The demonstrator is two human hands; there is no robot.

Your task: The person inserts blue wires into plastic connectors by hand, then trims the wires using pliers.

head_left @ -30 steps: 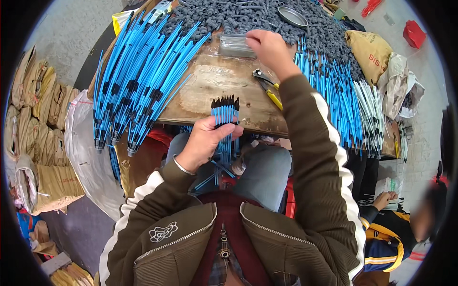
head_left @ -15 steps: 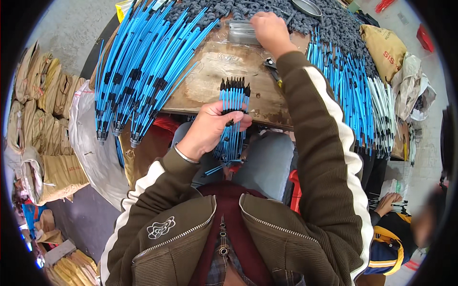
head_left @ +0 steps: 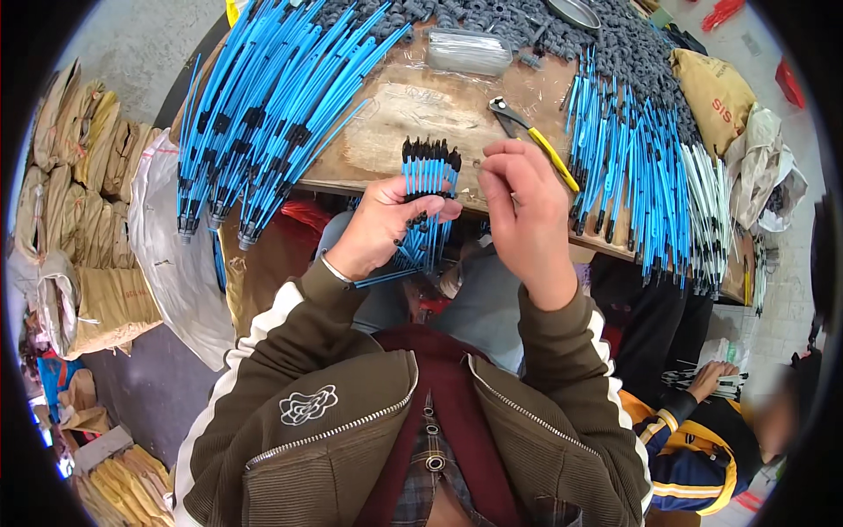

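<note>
Down from the clear plastic box (head_left: 469,54) at the back of the wooden table (head_left: 399,123), the right hand (head_left: 534,220) has come back to the table's near edge, beside the left hand but apart from it. Its fingers curl toward the thumb; whether they pinch anything thin, I cannot tell. Clamped in the left hand (head_left: 378,230) is a bundle of black-tipped blue rods (head_left: 428,171), upright over the lap; fingers cover its middle, and its lower ends are tangled and hard to make out. Pliers (head_left: 546,146) lie just beyond the right hand, one handle partly hidden by it. Blue rods fan out in a left pile (head_left: 272,114) and a right pile (head_left: 628,167). Grey fittings (head_left: 645,83) heap behind, cut off by the upper edge, as is a round dish (head_left: 575,12).
</note>
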